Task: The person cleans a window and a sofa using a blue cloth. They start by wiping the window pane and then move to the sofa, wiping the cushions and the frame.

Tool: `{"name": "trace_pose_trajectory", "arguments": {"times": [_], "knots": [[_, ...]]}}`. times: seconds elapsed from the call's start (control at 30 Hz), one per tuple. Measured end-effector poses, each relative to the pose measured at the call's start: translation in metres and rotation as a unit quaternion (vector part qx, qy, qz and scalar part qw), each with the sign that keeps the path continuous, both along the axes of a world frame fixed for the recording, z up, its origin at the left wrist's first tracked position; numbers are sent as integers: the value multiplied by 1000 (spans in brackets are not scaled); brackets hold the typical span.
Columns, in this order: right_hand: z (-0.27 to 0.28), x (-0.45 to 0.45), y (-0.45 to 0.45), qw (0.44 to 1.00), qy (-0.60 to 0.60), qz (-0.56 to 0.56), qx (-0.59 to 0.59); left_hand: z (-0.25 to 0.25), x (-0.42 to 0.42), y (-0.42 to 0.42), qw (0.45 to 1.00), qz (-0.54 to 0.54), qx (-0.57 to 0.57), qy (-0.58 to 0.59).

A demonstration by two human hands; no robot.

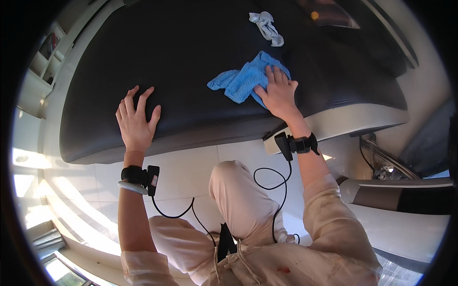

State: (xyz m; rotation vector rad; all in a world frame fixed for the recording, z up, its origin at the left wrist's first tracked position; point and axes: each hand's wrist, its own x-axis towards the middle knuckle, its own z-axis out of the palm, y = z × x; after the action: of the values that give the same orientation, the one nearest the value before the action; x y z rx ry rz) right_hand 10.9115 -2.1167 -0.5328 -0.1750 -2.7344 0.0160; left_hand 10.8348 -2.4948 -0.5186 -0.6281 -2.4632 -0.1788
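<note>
A crumpled blue terry cloth (243, 80) lies on the black padded leather-like surface (171, 68). My right hand (279, 91) rests on the right part of this cloth, fingers spread and pointing away from me; whether the fingers grip any of it cannot be told. My left hand (136, 119) lies over the front left of the black surface, fingers apart, holding nothing. Beyond the blue cloth is a crumpled light grey cloth (267, 29), untouched by either hand.
Black cables (173, 216) hang from the devices strapped to both wrists, near my knees. A pale curved ledge (354, 119) runs along the right front of the padded surface. White shelves (53, 60) stand at the far left. Pale floor tiles (179, 175) show below.
</note>
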Motion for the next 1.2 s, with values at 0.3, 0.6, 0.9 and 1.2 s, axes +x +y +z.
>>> {"name": "trace_pose_trajectory", "arguments": {"times": [0.3,0.6,0.9,1.2], "knots": [[-4,4,11,999,19,-27,23,2,4,4,1000,-3,14,1],[-3,36,-17,994,9,112,5,0,1,-6,1000,6,23,10],[-25,60,-87,978,142,138,64,-5,2,-1,999,9,22,27],[-17,42,-98,962,136,232,48,-9,-5,-8,1000,6,0,12]]}}
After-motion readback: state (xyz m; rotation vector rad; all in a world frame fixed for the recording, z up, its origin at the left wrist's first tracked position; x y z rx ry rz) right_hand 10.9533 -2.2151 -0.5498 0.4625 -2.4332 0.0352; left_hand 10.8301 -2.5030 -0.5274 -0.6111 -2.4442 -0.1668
